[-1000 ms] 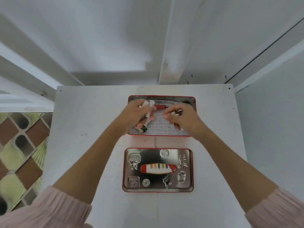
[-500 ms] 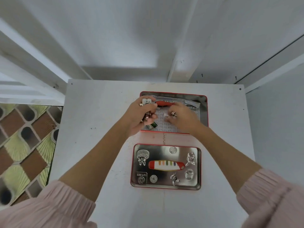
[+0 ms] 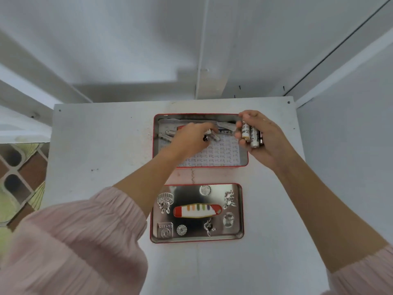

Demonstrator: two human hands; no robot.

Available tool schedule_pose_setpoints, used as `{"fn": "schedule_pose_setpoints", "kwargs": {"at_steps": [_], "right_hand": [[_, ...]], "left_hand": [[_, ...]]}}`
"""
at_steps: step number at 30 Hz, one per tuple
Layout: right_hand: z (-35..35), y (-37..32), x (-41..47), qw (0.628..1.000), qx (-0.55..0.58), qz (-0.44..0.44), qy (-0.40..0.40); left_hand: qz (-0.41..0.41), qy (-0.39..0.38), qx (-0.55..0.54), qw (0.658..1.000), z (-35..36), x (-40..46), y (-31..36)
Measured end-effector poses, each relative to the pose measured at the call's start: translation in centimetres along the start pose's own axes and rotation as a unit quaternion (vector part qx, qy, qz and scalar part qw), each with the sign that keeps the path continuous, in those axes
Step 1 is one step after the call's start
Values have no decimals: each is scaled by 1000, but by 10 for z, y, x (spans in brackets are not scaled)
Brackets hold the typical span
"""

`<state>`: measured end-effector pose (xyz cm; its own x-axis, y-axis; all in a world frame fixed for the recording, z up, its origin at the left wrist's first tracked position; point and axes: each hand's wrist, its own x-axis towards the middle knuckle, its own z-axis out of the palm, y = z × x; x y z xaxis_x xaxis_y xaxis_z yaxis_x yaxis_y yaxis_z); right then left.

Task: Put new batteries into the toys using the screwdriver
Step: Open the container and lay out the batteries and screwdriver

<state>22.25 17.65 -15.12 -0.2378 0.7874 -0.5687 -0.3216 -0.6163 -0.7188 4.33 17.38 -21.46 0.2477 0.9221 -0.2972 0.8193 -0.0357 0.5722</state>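
Red-rimmed and lined with printed paper, the open tin sits toward the far edge of the white desk, and I'll place everything else by it. Just on the near side of the tin lies its lid, inside up, its shiny metal embossed with small figures and a striped red, white and rainbow oval in the middle.

The person's right hand is raised over the tin's right edge, fingers and thumb curled round a bundle of batteries, white and gold cylinders standing roughly upright in the grip. The left hand reaches into the tin from the near left, its back turned up and its fingers bent down among the things at the far side; something small and dark shows at its fingertips, but I cannot tell whether it is pinched or only touched. A few loose batteries lie in the tin's far left corner, just beside that hand. A red-handled tool, probably the screwdriver, peeks out behind the left knuckles along the tin's far wall, mostly hidden.

Both forearms are bare, with gathered pale pink sleeves pushed up near the elbows. Left of the desk, well away from the tin, a patterned floor in brown and green shows
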Motion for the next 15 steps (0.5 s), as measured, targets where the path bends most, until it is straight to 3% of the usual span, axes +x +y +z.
{"fn": "schedule_pose_setpoints", "kwargs": {"at_steps": [10, 13, 15], "right_hand": [[-8, 5, -1, 1000, 0, 12, -7], [-5, 9, 2, 1000, 1, 18, -15], [-2, 11, 4, 1000, -2, 16, -13]], "left_hand": [[41, 1, 224, 974, 14, 6, 5], [33, -6, 211, 977, 11, 4, 4], [4, -20, 112, 993, 8, 0, 6]]}}
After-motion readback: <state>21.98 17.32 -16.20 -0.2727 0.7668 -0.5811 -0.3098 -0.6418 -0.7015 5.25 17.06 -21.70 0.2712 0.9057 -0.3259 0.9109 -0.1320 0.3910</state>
